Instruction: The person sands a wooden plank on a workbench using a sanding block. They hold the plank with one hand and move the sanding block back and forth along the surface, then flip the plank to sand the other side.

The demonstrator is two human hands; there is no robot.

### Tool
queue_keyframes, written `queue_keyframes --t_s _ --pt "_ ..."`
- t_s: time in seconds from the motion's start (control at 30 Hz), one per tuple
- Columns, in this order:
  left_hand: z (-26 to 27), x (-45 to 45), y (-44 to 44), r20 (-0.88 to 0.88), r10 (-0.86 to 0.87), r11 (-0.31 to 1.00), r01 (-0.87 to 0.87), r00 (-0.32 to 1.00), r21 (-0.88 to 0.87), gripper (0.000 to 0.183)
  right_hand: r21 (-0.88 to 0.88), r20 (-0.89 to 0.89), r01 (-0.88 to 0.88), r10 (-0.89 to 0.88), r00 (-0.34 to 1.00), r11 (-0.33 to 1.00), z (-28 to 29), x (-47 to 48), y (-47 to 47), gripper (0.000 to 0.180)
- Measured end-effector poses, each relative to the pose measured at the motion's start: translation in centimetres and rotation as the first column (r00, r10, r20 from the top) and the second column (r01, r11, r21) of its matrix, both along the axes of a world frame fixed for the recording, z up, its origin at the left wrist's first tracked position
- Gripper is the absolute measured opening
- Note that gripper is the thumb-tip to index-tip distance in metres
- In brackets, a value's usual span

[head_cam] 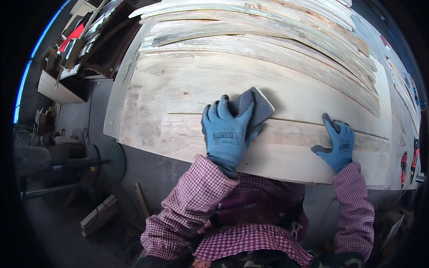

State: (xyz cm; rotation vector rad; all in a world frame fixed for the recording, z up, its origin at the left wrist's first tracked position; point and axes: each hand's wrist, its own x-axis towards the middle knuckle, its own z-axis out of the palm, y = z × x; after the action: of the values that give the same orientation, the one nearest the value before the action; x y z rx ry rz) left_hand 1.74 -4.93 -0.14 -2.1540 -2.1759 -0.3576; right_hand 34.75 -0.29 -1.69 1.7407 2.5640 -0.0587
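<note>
In my left hand (225,135), which wears a blue work glove with dark fingertips, is a folded dark grey pad with a pale edge, probably a sanding pad (259,105). It rests over the far edge of a narrow wooden board (288,132). This board lies flat across a wide pale wood panel (187,80). Farther right, my right hand (338,144), gloved alike, spans the same board. Its fingers reach past the far edge and its thumb lies by the near edge. The pad hides part of the board, and so does my left palm.
Several rough planks (261,47) lie side by side at the panel's far side. Two red-and-black hand tools (404,167) sit at the right edge. On the left stand a round green disc (115,160) on a bar and piled wood scraps (72,50). Tied wood pieces (99,216) lie on the floor.
</note>
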Motion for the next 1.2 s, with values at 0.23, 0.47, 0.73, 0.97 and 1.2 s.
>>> queue_keyframes --t_s 0.23,0.47,0.73,0.97,1.2 --pt "1.3 1.6 0.0 0.138 -0.324 0.941 0.334 0.936 -0.057 0.064 -0.02 -0.112 0.007 -0.01 0.994 1.0 1.1 5.0 3.4 0.069" --pt "1.9 -10.5 -0.3 -0.124 0.342 0.938 -0.345 0.931 -0.006 0.075 0.186 -0.001 0.134 -0.136 0.991 0.973 -2.0 12.5 7.5 0.058" --pt "0.5 9.1 2.4 0.154 -0.239 0.971 0.239 0.959 0.02 0.064 0.09 0.036 0.156 -0.159 0.987 0.984 -2.6 11.7 5.9 0.06" --pt "2.4 -4.1 -2.3 0.007 -0.039 0.995 0.038 0.999 0.092 0.068 0.091 0.009 0.086 -0.087 0.996 0.992 -1.8 12.8 4.6 0.068" --pt "2.9 -10.8 -4.0 -0.272 0.298 0.954 -0.28 0.915 0.104 0.074 0.125 0.027 0.064 -0.068 0.997 0.99 -3.2 12.7 5.5 0.069"
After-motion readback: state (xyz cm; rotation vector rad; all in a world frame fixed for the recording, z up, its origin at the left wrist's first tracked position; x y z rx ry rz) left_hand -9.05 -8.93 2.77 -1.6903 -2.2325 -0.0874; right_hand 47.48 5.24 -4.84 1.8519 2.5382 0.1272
